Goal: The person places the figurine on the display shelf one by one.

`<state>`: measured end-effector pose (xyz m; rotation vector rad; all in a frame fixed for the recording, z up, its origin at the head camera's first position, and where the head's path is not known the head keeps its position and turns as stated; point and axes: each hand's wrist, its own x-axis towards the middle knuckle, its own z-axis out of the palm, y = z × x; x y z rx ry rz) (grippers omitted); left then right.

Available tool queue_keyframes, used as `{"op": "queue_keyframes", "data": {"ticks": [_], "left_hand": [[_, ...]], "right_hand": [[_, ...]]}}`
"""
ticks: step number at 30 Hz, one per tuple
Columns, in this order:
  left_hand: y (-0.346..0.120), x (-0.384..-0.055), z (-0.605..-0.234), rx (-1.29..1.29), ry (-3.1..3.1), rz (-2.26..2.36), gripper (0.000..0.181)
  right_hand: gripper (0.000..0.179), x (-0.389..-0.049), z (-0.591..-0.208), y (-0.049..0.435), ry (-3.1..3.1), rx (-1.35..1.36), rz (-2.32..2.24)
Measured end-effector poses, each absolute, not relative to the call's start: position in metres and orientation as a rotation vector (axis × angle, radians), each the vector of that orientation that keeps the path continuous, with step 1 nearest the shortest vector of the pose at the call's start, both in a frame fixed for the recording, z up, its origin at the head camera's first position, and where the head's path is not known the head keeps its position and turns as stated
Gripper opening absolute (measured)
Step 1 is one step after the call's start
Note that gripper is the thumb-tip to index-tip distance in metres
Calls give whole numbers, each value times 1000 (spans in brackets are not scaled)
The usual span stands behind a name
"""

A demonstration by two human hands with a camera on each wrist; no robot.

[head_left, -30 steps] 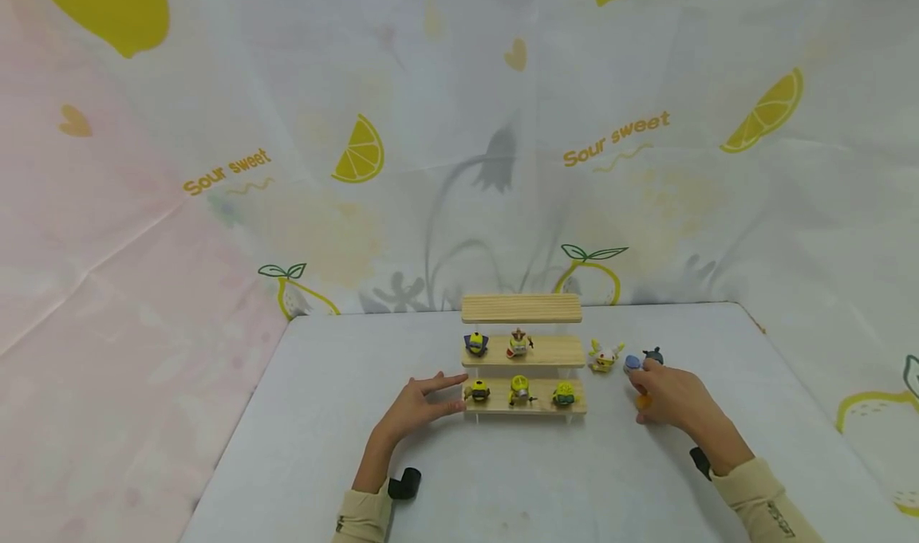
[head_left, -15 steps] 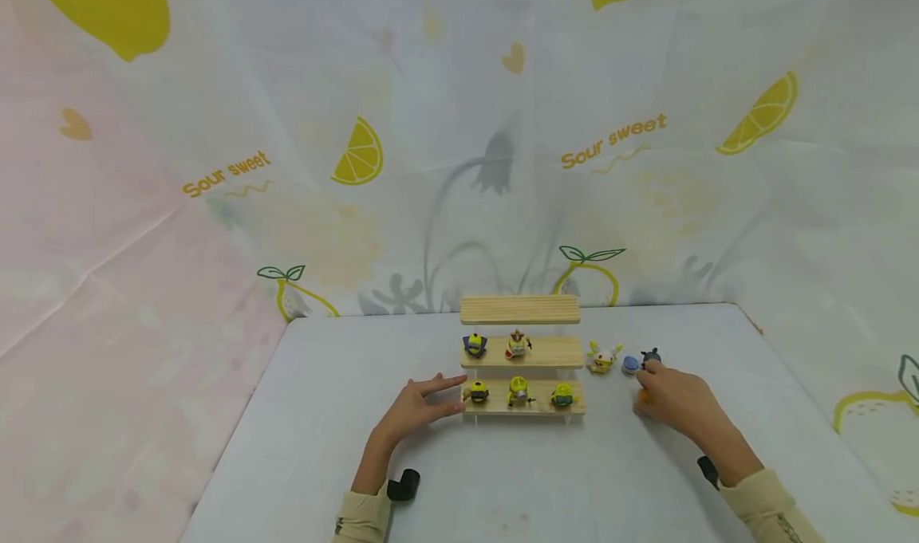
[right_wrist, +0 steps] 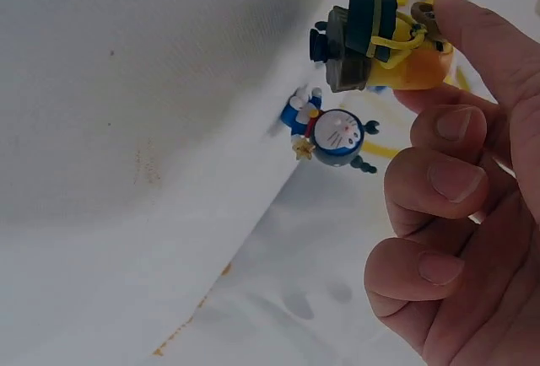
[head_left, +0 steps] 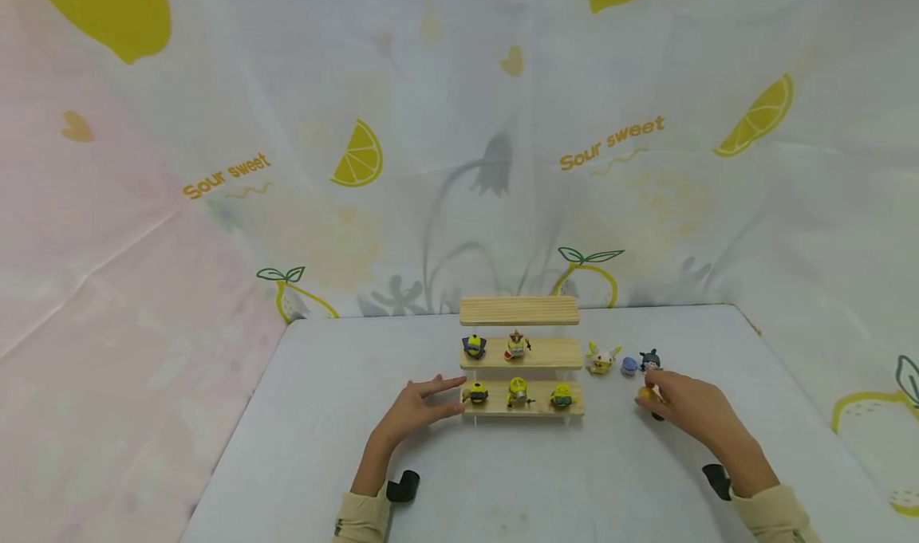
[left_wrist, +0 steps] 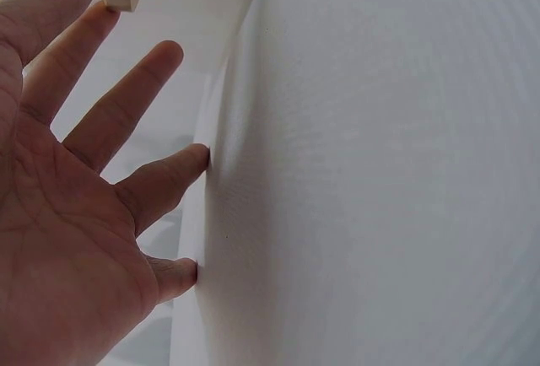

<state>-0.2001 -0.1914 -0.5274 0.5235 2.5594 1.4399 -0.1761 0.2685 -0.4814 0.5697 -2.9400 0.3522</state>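
Note:
My right hand [head_left: 692, 407] pinches a small toy figurine [right_wrist: 405, 45] between thumb and forefinger; the other fingers are curled in. This figurine has a yellow-orange head and a dark green and grey body, and lies sideways in the right wrist view. Just beyond the hand stands a blue and white cat-like figurine [right_wrist: 329, 130]. My left hand [head_left: 416, 411] has its fingers spread at the left end of the lowest wooden tier [head_left: 542, 407]. In the left wrist view a fingertip [left_wrist: 105, 13] meets the corner of the board, and other fingertips rest on the white tabletop.
On the lowest tier sit three yellow figurines, one of them green-clad [head_left: 562, 395]. Two more, a purple-caped one [head_left: 474, 346] and a crowned one [head_left: 516, 345], occupy the middle tier [head_left: 556, 353]. Right of the shelf are a white-yellow eared figurine [head_left: 601, 358] and a blue piece [head_left: 629, 366].
My right hand has drawn slightly right and back from the other figurines, with its figurine held, uncovering more of the cat-like one. My left hand stays at the shelf's end.

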Motion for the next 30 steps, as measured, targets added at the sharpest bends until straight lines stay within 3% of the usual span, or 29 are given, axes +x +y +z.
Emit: {"op": "queue_keyframes", "data": {"ticks": [16,30], "left_hand": [[-191,-202,-530,568,2605,1397,49],[-191,-202,-528,548,2589,1401,49]], "right_hand": [[25,-165,-460,268,-3000,464,576],[29,-167,-430,259,-2942,536,693]]}}
